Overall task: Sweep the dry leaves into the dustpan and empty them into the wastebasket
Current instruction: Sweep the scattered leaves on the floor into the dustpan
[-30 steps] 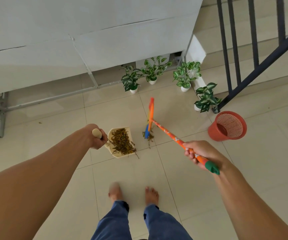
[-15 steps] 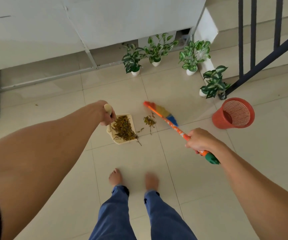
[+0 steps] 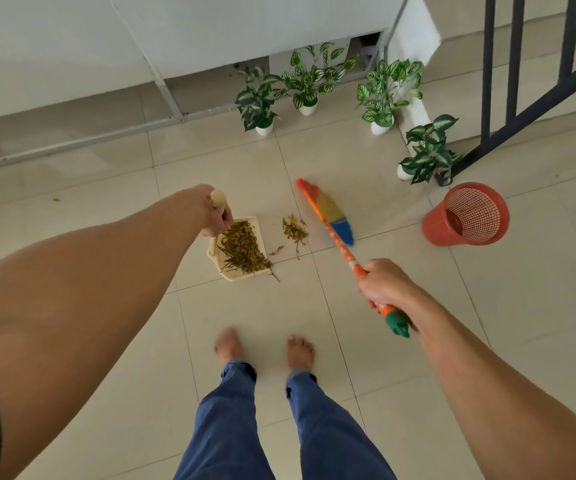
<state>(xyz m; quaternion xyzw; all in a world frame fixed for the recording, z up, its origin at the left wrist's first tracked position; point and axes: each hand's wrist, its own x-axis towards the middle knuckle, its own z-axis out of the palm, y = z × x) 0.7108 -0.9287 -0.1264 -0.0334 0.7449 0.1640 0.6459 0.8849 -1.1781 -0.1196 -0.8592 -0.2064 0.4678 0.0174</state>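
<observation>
A cream dustpan (image 3: 258, 274) rests on the tiled floor and holds a heap of dry leaves (image 3: 241, 247). My left hand (image 3: 214, 213) grips its upright wooden handle. A smaller clump of dry leaves (image 3: 294, 231) lies on the floor just right of the pan's open side. My right hand (image 3: 385, 284) holds the orange handle of a broom (image 3: 335, 216); its orange, yellow and blue bristles are right of that clump, apart from it. A red mesh wastebasket (image 3: 466, 216) stands at the right.
Several small potted plants (image 3: 309, 77) stand along the white wall and by the stair post. A dark metal stair railing (image 3: 528, 98) rises at the upper right. My bare feet (image 3: 265, 348) are on the tiles below the dustpan. A metal frame runs along the wall's base.
The broom head swung from upright over the small leaf clump out to the right of it. The dustpan and my left hand stayed in place; the view shifted a little.
</observation>
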